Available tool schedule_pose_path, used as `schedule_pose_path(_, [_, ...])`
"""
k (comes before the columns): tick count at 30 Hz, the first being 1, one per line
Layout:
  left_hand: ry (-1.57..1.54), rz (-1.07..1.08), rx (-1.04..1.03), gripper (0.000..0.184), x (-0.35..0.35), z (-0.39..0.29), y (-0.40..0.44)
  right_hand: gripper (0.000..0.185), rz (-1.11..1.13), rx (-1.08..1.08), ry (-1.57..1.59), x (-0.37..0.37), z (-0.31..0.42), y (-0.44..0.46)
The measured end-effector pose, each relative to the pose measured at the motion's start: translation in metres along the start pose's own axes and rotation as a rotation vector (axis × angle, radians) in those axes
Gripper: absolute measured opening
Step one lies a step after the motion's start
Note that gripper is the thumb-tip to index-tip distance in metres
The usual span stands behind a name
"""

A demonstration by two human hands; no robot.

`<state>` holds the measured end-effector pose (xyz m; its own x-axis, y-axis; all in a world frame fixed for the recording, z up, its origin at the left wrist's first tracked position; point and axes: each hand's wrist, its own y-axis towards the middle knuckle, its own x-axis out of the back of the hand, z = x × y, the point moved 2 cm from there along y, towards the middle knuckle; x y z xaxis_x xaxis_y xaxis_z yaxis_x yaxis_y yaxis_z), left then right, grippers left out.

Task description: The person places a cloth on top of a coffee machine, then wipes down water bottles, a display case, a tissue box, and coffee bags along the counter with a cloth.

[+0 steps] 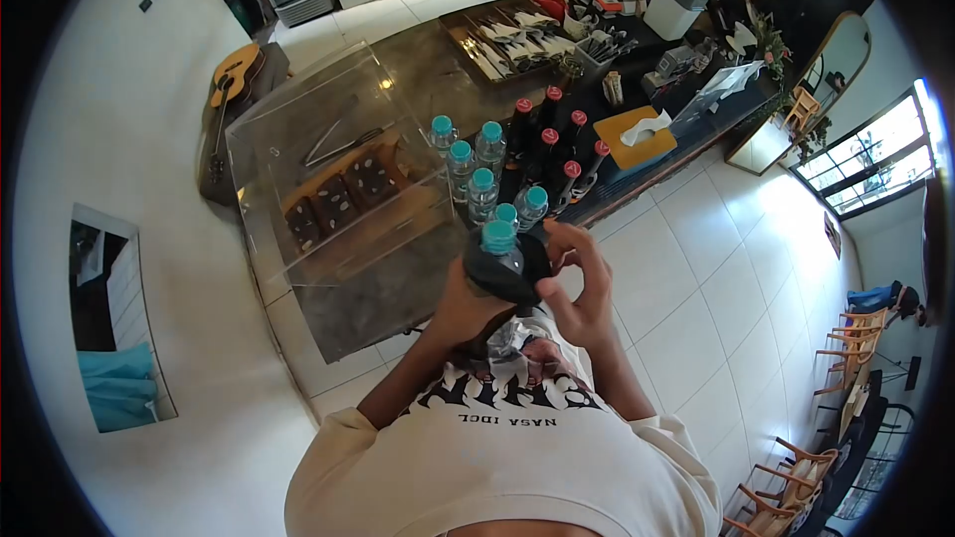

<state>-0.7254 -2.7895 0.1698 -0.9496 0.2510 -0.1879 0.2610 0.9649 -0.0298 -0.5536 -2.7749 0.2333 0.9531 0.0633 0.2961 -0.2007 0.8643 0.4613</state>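
My left hand (468, 296) is wrapped round a clear water bottle (498, 237) with a teal cap, held upright in front of my chest. A dark cloth (517, 284) lies around the bottle's body and hides most of it. With thumb and fingers, my right hand (581, 283) pinches the right edge of this cloth. Just beyond my hands, several more teal-capped water bottles (482, 193) stand on the dark counter (368, 313). Beside them is a group of dark bottles with red caps (548, 144).
A clear display case (269, 169) with a wooden board of dark patterned pieces is at left. A cutlery tray (477, 65), a yellow tissue box (632, 154) and a white appliance (676, 10) stand farther back. A guitar (235, 80) leans at the left wall.
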Motion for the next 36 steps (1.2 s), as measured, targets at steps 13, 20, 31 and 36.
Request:
schedule_pose_path(13, [-0.177, 0.217, 0.297, 0.078, -0.014, 0.037, 0.017, 0.027, 0.358, -0.35, -0.076, 0.021, -0.016, 0.03])
schedule_pose_path(20, [-0.054, 0.368, 0.19, 0.081, -0.011, 0.05, 0.005, 0.025, 0.305, -0.306, 0.055, 0.036, -0.01, 0.032])
schedule_pose_path(31, [-1.083, 0.298, 0.244, 0.057, 0.006, 0.104, -0.005, 0.024, -0.215, -0.167, 0.08, 0.071, 0.024, 0.098])
schedule_pose_path(36, [-0.919, -0.056, 0.42, 0.063, 0.006, 0.081, -0.012, 0.023, -0.289, -0.067, 0.018, 0.064, 0.028, 0.134])
